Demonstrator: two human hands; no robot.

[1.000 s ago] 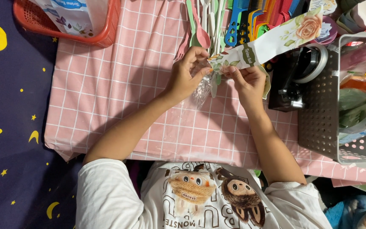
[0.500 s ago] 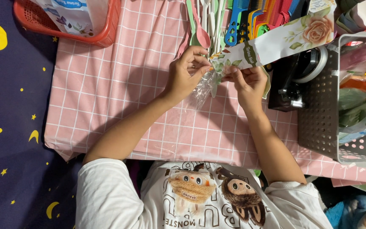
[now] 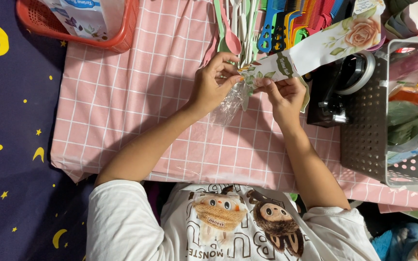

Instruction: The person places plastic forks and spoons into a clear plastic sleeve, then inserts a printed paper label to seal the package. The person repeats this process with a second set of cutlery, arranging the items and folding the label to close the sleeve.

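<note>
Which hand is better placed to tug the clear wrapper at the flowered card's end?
Probably left: the left hand already pinches the clear wrapper, while the right hand grips the flowered card beside it.

A single head-worn camera looks straight down from above the person, close enough that the pink checked cloth (image 3: 136,96) fills most of the picture. The person's white shirt (image 3: 136,227) lies along the bottom edge, so the view faces away from the body toward the cloth's far edge at the top. The cloth's right edge meets a grey perforated basket (image 3: 364,125); its left edge gives way to dark star-patterned fabric (image 3: 15,145).
</note>
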